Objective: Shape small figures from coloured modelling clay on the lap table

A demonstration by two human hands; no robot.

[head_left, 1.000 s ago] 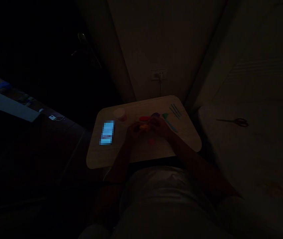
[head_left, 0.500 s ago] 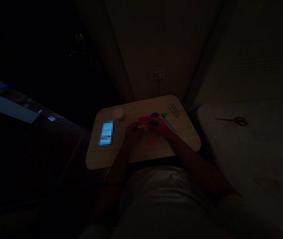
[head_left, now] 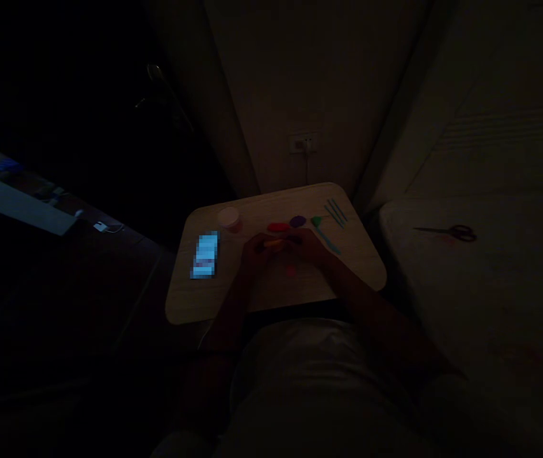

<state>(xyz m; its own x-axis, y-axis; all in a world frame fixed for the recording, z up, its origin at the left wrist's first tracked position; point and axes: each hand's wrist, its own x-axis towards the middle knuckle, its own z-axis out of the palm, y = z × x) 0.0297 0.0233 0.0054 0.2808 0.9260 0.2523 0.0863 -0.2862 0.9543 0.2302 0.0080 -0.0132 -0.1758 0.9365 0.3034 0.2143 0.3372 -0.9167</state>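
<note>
In the dim head view, an orange lump [head_left: 274, 244], which looks like modelling clay, is held between both hands above the small table [head_left: 223, 299]. My left hand [head_left: 254, 251] closes on its left end. The fingers of my right hand [head_left: 303, 244] grip its right side. Just beyond the hands lie a red lump [head_left: 278, 227], a purple lump [head_left: 298, 221] and a green lump [head_left: 316, 221]. A light blue strip [head_left: 328, 241] extends from near the green one past my right hand. Nearer me on the tabletop is a pink piece [head_left: 291, 271]. Darkness hides finger detail.
A lit phone [head_left: 205, 256] lies at the table's left, with a lidded tub [head_left: 230, 219] behind it. Several thin sticks [head_left: 337, 213] rest at the back right. Scissors [head_left: 447, 232] lie on a pale surface to the right. A wall socket [head_left: 303, 143] holds a plug.
Both hands stay together around the orange lump, whose visible part now looks slimmer and smoother. The view has shifted very slightly; the other things keep their places.
</note>
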